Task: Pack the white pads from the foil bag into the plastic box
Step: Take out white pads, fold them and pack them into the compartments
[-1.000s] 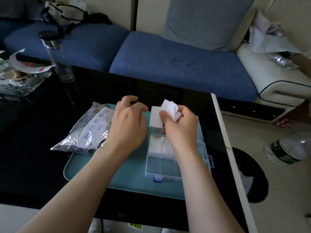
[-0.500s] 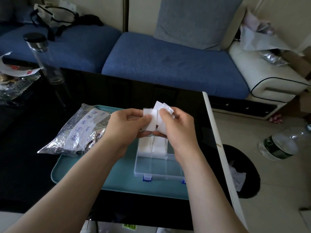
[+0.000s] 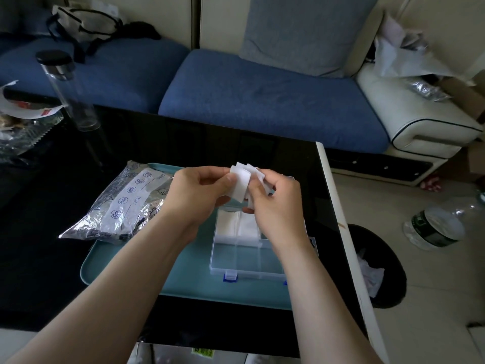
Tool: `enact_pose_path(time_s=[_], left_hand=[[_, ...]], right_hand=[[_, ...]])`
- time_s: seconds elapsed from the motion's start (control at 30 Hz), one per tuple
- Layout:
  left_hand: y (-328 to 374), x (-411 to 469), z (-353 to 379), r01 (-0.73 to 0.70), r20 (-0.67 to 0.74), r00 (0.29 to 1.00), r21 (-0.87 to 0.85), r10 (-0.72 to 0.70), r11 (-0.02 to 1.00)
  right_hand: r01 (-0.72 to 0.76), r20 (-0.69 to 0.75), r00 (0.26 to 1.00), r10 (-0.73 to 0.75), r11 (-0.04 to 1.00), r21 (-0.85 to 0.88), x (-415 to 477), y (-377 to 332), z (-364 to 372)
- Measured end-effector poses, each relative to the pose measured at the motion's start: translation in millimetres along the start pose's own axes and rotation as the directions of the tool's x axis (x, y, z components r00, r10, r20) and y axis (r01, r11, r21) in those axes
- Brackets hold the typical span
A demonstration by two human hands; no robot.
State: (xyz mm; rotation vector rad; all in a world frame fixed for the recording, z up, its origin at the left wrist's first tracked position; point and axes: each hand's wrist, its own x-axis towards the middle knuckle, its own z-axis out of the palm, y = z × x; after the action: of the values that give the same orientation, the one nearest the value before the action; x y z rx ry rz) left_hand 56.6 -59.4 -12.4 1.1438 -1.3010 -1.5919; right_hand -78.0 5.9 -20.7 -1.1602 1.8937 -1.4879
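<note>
Both hands are raised above the plastic box (image 3: pixel 248 261), which stands open on the teal tray (image 3: pixel 126 261). The left hand (image 3: pixel 195 195) and right hand (image 3: pixel 275 206) pinch together a small bunch of white pads (image 3: pixel 242 183), thumbs on the front. More pads (image 3: pixel 237 224) already lie in the box's far compartments; the near ones show only clear plastic. The foil bag (image 3: pixel 123 206) lies w/ its label up, partly on the tray's left edge, near the left wrist.
</note>
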Motion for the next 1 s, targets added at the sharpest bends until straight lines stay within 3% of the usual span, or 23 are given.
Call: enact_pose_path(time_s=[0.47,0.6,0.8,0.9,1.0], left_hand=[[3,4,-3,0.005,-0.034,0.999,-0.079,-0.007,0.997],[1,5,-2,0.026,0.017,1.000,-0.074,-0.025,0.997],[-1,8,-2,0.037,-0.068,0.997,-0.061,-0.041,0.997],[-2,10,-4,0.087,-0.136,0.986,-0.060,-0.094,0.994],[-1,10,-4,0.106,-0.146,0.983,-0.074,-0.116,0.992]], right_hand=[[-0.036,0.060,0.998,0.032,0.996,0.078,1,-7,7],[-0.044,0.051,0.998,0.039,0.995,0.091,2,-5,9],[-0.094,-0.017,0.995,0.096,0.991,0.098,4,-6,9],[-0.080,-0.096,0.992,0.083,0.996,0.039,6,-3,10],[-0.050,-0.132,0.989,0.061,0.995,0.087,5,-6,8]])
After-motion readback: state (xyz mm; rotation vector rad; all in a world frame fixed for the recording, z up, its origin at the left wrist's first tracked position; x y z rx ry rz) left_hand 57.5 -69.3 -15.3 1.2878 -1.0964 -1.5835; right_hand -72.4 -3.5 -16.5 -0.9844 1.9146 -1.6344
